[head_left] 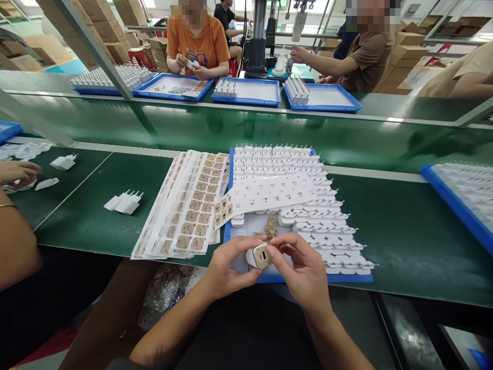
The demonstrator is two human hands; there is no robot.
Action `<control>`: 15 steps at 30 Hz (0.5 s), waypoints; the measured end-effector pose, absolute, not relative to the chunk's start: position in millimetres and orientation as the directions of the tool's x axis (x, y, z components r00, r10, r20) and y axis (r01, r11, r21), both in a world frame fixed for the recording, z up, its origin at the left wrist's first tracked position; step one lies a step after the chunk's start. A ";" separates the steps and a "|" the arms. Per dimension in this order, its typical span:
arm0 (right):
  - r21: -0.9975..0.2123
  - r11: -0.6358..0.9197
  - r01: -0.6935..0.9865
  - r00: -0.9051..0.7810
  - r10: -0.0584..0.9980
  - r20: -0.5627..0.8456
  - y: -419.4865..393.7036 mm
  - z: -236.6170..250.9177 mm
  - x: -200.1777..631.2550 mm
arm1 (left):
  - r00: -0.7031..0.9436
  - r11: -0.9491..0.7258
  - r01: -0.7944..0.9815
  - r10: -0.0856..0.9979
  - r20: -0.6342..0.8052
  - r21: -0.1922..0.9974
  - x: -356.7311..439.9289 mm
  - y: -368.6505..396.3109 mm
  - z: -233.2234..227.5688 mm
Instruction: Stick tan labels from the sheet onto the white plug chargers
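A white USB charger [252, 258] is held over the near edge of a blue tray [269, 278], its port face turned up toward me. A tan sticker [262, 255] covers that face around the port openings. My left hand [229, 264] grips the charger's left side between thumb and fingers. From the right, my right hand [302, 264] presses its thumb to the sticker's edge, fingers curled behind the charger. Rows of white chargers [331, 241] fill much of the tray. Across them lies a mostly peeled sticker sheet [277, 192], beside crumpled tan scraps [270, 227].
Stacked sticker sheets [192, 205] lie left of the tray. Further left are loose chargers [125, 202] and a co-worker's hand [19, 173]. A second charger tray [462, 205] stands at right. Beyond the green conveyor [173, 121], co-workers sit behind more blue trays [246, 92].
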State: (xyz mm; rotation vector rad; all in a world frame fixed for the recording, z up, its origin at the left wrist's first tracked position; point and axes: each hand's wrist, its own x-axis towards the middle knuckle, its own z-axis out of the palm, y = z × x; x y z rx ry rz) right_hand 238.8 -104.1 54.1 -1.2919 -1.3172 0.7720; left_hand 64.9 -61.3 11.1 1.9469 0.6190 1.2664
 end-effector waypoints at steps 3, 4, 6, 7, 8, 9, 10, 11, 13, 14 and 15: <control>-0.940 0.213 0.266 0.161 0.952 0.261 -103.4 53.2 238.4 | 0.401 -0.628 0.016 0.717 0.570 0.778 64.4 -60.9 11.2; -0.937 0.219 0.272 0.156 0.951 0.267 -103.0 53.2 238.4 | 0.402 -0.629 0.017 0.716 0.571 0.777 64.2 -60.7 11.2; -0.928 0.236 0.289 0.147 0.947 0.286 -102.2 54.0 238.3 | 0.403 -0.631 0.015 0.714 0.573 0.776 63.8 -60.5 11.1; -0.920 0.247 0.304 0.140 0.944 0.300 -101.8 54.7 238.2 | 0.404 -0.632 0.016 0.713 0.573 0.775 63.6 -60.4 11.1; -0.909 0.260 0.325 0.130 0.940 0.315 -101.4 55.4 238.1 | 0.405 -0.632 0.017 0.713 0.573 0.775 63.5 -60.3 11.1; -0.893 0.278 0.354 0.119 0.934 0.338 -101.0 56.1 237.9 | 0.406 -0.633 0.020 0.713 0.572 0.774 63.4 -60.2 11.2; -0.871 0.301 0.389 0.107 0.924 0.367 -100.6 56.6 237.5 | 0.406 -0.634 0.025 0.713 0.571 0.773 63.5 -60.1 11.3; -0.843 0.327 0.428 0.093 0.912 0.401 -100.4 56.8 237.1 | 0.405 -0.635 0.029 0.714 0.572 0.772 63.7 -60.1 11.5; -0.776 0.378 0.504 0.068 0.879 0.472 -100.1 56.0 235.9 | 0.400 -0.637 0.034 0.715 0.574 0.770 64.4 -60.1 11.8; -0.743 0.398 0.537 0.056 0.862 0.503 -100.2 55.0 235.1 | 0.396 -0.639 0.035 0.715 0.576 0.769 64.8 -60.2 11.7; -0.713 0.414 0.566 0.042 0.849 0.526 -100.2 53.7 234.4 | 0.390 -0.641 0.035 0.715 0.580 0.767 65.2 -60.4 11.3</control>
